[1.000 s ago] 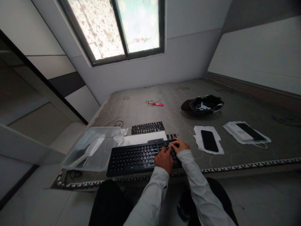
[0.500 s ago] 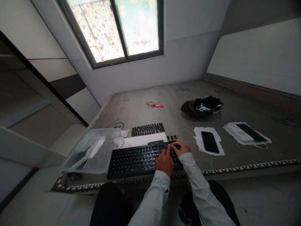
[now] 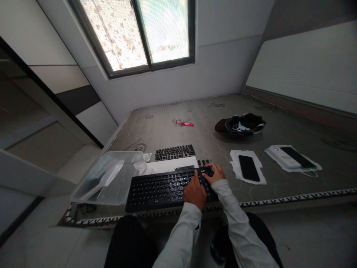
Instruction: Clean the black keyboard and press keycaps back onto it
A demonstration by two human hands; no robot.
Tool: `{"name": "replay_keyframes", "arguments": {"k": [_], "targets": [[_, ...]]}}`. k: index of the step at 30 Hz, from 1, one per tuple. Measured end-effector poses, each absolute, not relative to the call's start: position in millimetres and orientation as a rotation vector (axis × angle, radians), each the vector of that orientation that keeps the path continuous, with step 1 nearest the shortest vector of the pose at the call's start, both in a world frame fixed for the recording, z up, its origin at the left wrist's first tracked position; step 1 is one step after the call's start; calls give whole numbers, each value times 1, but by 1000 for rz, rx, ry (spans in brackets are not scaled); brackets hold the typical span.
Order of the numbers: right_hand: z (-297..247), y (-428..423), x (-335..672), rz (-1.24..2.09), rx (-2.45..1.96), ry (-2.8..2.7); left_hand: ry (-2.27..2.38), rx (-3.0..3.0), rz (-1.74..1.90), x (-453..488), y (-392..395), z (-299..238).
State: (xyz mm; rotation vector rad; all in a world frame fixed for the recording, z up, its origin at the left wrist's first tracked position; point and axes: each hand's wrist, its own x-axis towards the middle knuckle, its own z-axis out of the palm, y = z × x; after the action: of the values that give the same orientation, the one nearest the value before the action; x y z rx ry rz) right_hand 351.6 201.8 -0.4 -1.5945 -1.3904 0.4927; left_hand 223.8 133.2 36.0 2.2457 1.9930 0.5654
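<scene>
A long black keyboard (image 3: 158, 190) lies at the near edge of the surface, with bare key sockets showing across much of it. My left hand (image 3: 195, 191) rests over its right part, index finger stretched forward and the other fingers curled below. Just right of it, my right hand (image 3: 216, 174) touches the keyboard's upper right, thumb and index finger apart. I see nothing between the fingers of either hand. Loose black keycaps (image 3: 175, 152) stand in rows beyond the keyboard, and a few more keycaps (image 3: 203, 162) sit near my right hand.
A clear plastic bin (image 3: 114, 197) stands left of the keyboard, white paper (image 3: 161, 165) behind it. To the right lie a phone (image 3: 248, 168) on a white sheet and a white device (image 3: 284, 158). Farther back are a dark cap (image 3: 221, 126) and a red item (image 3: 185, 123).
My fingertips have moved apart: the left index has drawn back slightly from the right hand, and the right thumb and index have spread. The view has shifted slightly.
</scene>
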Motion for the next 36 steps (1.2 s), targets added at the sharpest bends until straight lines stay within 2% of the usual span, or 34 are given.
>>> {"name": "replay_keyframes", "arguments": {"k": [3,6,10,19,36], "targets": [[-10,209,368,610,-1562,-1170,1999,2271,566,223,132,36],[-23,214,394,561,-1665,-987,1997,2269,566,223,132,36],[-39,221,422,510,-1908,-1090,2001,2243,581,224,132,34],[-61,244,423,540,-2102,-1391,1991,2254,597,224,134,35],[-72,292,441,425,-2224,-1505,2003,2178,554,226,137,34]]}}
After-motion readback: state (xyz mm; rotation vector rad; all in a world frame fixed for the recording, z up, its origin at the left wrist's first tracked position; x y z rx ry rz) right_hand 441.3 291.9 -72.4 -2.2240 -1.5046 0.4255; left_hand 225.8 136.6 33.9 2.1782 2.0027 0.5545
